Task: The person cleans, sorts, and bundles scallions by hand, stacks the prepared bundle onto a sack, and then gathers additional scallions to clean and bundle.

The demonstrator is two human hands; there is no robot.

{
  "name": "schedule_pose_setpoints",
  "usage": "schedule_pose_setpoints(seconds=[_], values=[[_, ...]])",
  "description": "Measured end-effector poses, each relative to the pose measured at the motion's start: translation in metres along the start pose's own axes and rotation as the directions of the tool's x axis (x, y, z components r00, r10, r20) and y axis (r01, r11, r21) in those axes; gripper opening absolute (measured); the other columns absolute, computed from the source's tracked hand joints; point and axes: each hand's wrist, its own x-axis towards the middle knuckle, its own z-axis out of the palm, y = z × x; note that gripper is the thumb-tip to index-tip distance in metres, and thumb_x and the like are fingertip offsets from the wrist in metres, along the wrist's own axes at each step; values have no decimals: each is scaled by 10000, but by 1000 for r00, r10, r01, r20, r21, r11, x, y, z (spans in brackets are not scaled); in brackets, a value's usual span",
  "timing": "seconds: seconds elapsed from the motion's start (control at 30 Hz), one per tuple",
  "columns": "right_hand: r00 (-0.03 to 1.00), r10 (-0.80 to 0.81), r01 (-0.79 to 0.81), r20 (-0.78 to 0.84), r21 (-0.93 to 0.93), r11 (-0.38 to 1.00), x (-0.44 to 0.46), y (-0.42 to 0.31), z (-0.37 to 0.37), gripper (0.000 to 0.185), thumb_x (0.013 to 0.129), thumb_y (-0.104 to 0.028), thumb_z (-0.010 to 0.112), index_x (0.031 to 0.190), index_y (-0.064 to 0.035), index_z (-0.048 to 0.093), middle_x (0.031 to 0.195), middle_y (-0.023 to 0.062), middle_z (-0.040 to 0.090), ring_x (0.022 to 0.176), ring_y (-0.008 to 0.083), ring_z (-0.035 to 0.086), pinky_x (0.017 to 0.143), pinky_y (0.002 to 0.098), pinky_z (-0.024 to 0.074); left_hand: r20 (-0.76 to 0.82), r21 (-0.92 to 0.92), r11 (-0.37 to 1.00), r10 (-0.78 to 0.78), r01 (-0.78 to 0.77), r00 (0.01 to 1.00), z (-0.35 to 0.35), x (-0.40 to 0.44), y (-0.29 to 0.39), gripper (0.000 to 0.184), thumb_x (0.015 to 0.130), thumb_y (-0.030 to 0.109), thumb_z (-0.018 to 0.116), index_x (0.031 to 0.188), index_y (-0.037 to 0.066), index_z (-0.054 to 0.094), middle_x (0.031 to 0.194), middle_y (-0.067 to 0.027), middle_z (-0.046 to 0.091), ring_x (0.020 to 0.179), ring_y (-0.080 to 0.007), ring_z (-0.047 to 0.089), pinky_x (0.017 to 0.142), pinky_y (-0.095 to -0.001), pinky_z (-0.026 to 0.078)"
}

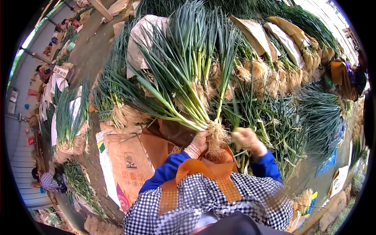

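- Pile [250, 7]: green onions heaped across the far side, well beyond the grip.
- Smock [196, 188]: black-and-white check, on the near side of the grip, with blue sleeves [268, 166] reaching forward to both hands.
- Leaves [284, 133]: loose and tangled, just right of the grip; a denser bundle [319, 113] lies farther right.
- Sack [127, 162]: tan, printed with a tree, left of the grip and a little nearer the body.
- Onions [191, 111]: their stems meet at the left hand, pale ends at the grip, green tops fanning away, mostly far and left. One stem stands steeper, just right of the others.
- Apron [150, 143]: orange-brown, beneath and around the grip.
- Person [51, 182]: in checked clothing, far left of the grip.
- Left hand [197, 144]: closed around the onions at their root end.
- Right hand [248, 140]: just right of the roots, apart from the left hand, fingers curled together. A blurred green streak rises by the fingertips; I cannot tell whether they pinch it.
- Roots [216, 139]: a pale, stringy tuft hanging between the hands, just right of the left-hand grip.
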Motion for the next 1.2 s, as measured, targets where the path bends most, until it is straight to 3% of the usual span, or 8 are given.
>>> schedule_pose_setpoints(seconds=[0.1,0.17,0.27,0.5,0.63,0.73,0.87,1.2], values=[[923,205,-254,-326,-115,960,-1,23,-49,231,867,-278,565,920,-73,657,815,26,674,635,173,623,594,274,500,125,-29,998,-43,47,991,-24,5,3,336,775,22,645,1090,65,536,1025,-70,598,913,-205,602,812,-353,522],[889,329,-407,-317,-878,252,20,23,-60,417,831,-455,552,1000,-86,645,909,76,668,846,239,647,683,365,518,111,-42,993,-102,107,989,-14,0,6,391,756,30,664,1119,59,523,1049,-76,587,925,-212,597,830,-350,516],[939,226,-223,-258,41,974,69,-3,-7,327,809,-359,630,968,-74,627,666,96,629,574,275,604,566,311,491,59,54,998,-34,31,998,-14,-1,2,258,817,21,607,1063,37,534,900,-55,610,791,-170,619,703,-286,546],[733,-664,406,-147,-689,600,80,14,52,228,844,-233,623,680,-77,590,507,45,565,385,151,523,372,302,414,-64,106,989,113,-106,991,-25,12,-9,240,826,35,609,1050,60,526,969,-35,585,907,-156,586,794,-300,517],[998,39,-51,-51,-254,966,10,-13,-7,244,816,-242,638,654,-62,603,551,94,584,446,207,553,429,304,429,-16,74,996,54,-53,998,-9,-1,-2,283,832,74,591,1105,40,526,997,-51,595,889,-162,588,781,-306,518],[949,217,-289,-227,-902,320,31,23,-42,355,850,-411,548,891,-73,651,652,1,617,685,200,630,597,302,482,301,-157,972,-120,173,946,-4,-9,10,336,821,83,589,1139,11,506,1000,-92,601,872,-186,606,770,-346,531],[995,-95,64,-6,777,626,112,53,-5,368,878,-434,511,982,-99,624,752,-31,520,682,109,478,559,234,370,202,-156,973,-137,169,970,-12,-20,15,310,829,78,569,1125,5,514,972,-90,609,828,-197,625,757,-336,536],[744,-497,5,-447,-740,673,138,11,32,269,827,-280,611,649,-87,552,614,114,580,527,282,569,480,363,450,109,-22,996,-88,91,990,-18,-25,23,206,851,50,564,1053,12,568,934,-74,626,846,-181,620,795,-334,522]])
